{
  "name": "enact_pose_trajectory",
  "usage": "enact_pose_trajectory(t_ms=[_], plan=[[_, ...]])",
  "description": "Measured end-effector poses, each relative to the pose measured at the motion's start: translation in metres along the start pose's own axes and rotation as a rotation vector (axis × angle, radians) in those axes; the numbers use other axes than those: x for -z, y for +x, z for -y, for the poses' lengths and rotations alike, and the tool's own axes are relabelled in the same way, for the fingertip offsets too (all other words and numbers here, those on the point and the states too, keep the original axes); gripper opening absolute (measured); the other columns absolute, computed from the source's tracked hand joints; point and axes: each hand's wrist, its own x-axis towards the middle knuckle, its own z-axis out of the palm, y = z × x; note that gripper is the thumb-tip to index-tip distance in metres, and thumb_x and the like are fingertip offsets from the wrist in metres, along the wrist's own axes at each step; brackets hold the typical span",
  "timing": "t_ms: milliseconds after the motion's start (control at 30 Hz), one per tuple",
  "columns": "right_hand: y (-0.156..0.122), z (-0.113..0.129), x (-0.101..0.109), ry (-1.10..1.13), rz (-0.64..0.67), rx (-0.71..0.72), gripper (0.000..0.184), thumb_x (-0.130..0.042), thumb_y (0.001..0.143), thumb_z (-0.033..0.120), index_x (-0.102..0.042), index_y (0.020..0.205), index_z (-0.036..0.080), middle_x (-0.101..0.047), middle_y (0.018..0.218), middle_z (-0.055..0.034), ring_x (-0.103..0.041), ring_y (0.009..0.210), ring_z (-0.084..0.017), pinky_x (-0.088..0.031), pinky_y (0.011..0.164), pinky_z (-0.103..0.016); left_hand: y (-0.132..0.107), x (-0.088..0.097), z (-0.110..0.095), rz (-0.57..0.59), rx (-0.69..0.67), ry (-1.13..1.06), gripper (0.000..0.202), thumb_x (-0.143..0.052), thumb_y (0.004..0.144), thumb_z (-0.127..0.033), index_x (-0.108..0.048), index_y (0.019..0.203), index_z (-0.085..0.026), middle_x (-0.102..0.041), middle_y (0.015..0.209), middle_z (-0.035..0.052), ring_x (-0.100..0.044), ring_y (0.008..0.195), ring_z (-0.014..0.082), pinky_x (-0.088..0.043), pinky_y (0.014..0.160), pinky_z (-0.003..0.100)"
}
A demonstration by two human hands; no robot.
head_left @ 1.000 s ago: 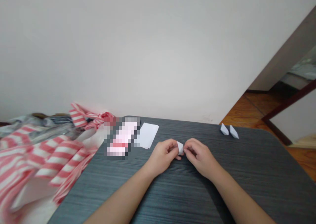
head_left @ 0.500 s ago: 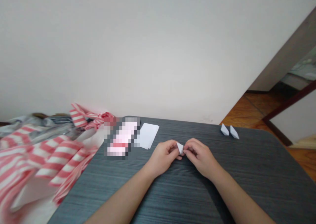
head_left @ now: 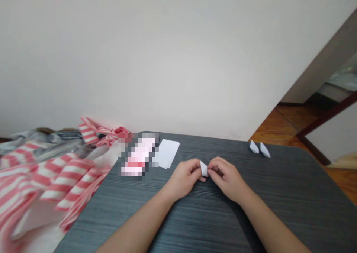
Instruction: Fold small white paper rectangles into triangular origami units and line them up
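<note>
A small folded piece of white paper [head_left: 203, 168] stands up between my hands, pinched by the fingertips of both. My left hand [head_left: 184, 178] grips its left side and my right hand [head_left: 225, 179] its right side, so its lower part is hidden. Both hands rest low over a dark grey wood-grain table [head_left: 279, 186]. Beyond them, a stack of white paper sheets [head_left: 168, 153] lies near the far edge. Two small folded paper boats [head_left: 254, 147] [head_left: 265, 149] sit side by side at the far right.
A pixelated pink-and-white object [head_left: 138, 157] lies beside the sheets. Pink-and-white striped cloth [head_left: 55, 178] is heaped off the table's left side. A white wall rises behind the table, and a wooden floor [head_left: 290, 121] shows past its rounded right corner.
My hands and the folded paper have shifted very slightly lower in view. The paper stays pinched between them, and the other items have not moved.
</note>
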Motion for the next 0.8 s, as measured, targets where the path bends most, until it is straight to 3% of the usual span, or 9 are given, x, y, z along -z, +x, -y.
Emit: enact_pose_trajectory(t_ms=[800], plan=[[0.0002,0.0024,0.0026,0.005,0.034,-0.02,0.013,-0.056,0.089,0.008,-0.062,0.087,0.02,-0.061,0.084,-0.0021,-0.057,0.076,-0.015,-0.043,0.069,-0.025,0.001,0.0005,0.0029,0.012,-0.003,0.049,0.013,-0.053,0.088,-0.021,-0.062,0.08,-0.017,-0.065,0.077,-0.0005,-0.068,0.072,0.015,-0.055,0.07,0.026]])
